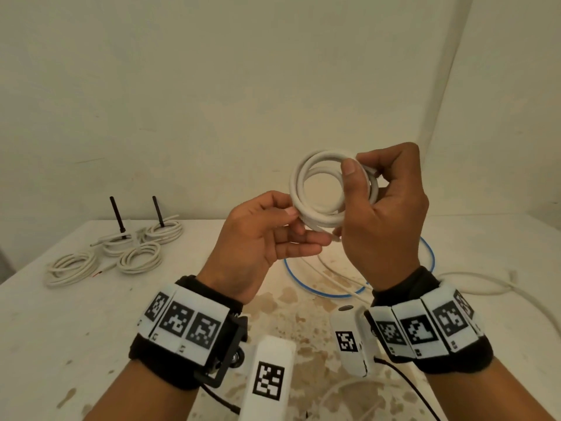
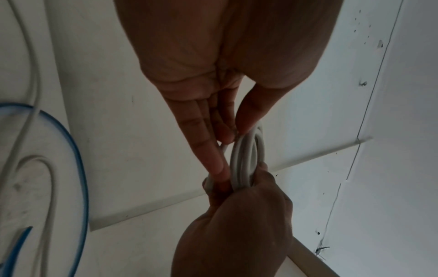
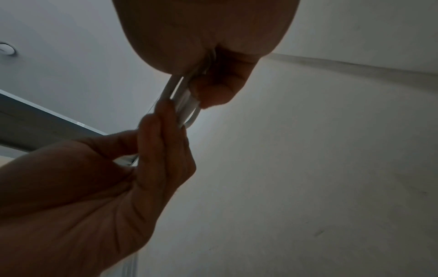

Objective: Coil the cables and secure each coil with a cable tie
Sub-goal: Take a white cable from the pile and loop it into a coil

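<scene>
I hold a small coil of white cable [image 1: 315, 189] upright in the air above the table, between both hands. My right hand [image 1: 385, 202] grips the coil's right side, thumb across the front of the loops. My left hand [image 1: 270, 235] pinches the lower left of the coil between thumb and fingers. The left wrist view shows the coil [image 2: 249, 155] edge-on, my left thumb and fingers closed on it and the right hand below. The same loops [image 3: 184, 105] show in the right wrist view, squeezed between both hands. I see no cable tie.
Several finished white coils [image 1: 127, 253] lie at the table's back left, beside two black upright pegs [image 1: 117, 217]. A blue cable loop [image 1: 334, 287] and loose white cable [image 1: 473, 284] lie on the stained table [image 1: 76, 344] under my hands. Walls stand close behind and to the right.
</scene>
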